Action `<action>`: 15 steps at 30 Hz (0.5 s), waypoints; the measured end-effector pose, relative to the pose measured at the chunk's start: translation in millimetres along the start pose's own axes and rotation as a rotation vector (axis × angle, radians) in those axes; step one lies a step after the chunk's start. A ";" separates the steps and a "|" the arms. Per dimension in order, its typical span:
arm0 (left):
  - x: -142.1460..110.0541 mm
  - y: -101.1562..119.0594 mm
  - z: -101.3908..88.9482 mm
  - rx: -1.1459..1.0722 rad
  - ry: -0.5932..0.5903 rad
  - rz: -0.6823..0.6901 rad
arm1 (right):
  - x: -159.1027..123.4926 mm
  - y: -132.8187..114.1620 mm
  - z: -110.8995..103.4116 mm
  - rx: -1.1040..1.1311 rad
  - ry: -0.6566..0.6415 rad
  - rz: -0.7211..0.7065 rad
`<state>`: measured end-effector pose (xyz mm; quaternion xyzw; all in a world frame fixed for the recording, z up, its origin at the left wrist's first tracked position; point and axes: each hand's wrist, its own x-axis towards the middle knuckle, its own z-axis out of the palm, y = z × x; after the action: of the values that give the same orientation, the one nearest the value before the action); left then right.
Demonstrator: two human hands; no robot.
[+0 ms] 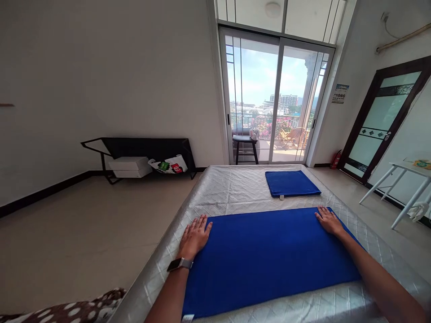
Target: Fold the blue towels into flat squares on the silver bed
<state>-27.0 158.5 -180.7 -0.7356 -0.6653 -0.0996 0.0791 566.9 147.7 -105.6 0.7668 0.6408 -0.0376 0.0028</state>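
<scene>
A blue cloth (269, 260) lies spread out flat on the quilted mattress (222, 186). Its far left corner is under my left hand (196, 234), which rests flat with the fingers stretched out. At the far right corner, my right hand (329, 220) presses down flat on the same cloth, fingers extended. A small white tag (187, 318) shows at the cloth's near left corner. Beyond it lies a second blue cloth (292, 183), folded into a smaller rectangle, with a white tag on its near edge. Neither hand touches the folded one.
A black rack (144, 147) with a white box (129, 167) and a printed bag (170, 164) stands by the left wall. Behind the mattress are a dark stool (245, 139) and sliding glass doors (279, 103). A white table (412, 167) stands right; a spotted brown fabric (81, 312) lies near left.
</scene>
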 end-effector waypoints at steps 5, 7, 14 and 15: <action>0.6 -3.2 1.0 0.082 -0.085 -0.009 | 6.3 31.2 3.1 -0.005 0.026 0.096; 1.0 -2.9 1.5 0.100 -0.082 -0.021 | 6.1 29.3 3.9 -0.010 0.031 0.097; -0.5 6.2 -7.2 0.107 -0.090 -0.017 | -0.6 19.9 -4.5 -0.067 0.046 0.096; -0.7 9.8 -10.9 0.092 -0.081 -0.035 | -2.1 18.0 -7.0 -0.089 0.055 0.106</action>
<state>-17.8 154.2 -170.1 -0.7229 -0.6847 -0.0404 0.0840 584.6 142.9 -99.3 0.7995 0.6002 0.0125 0.0213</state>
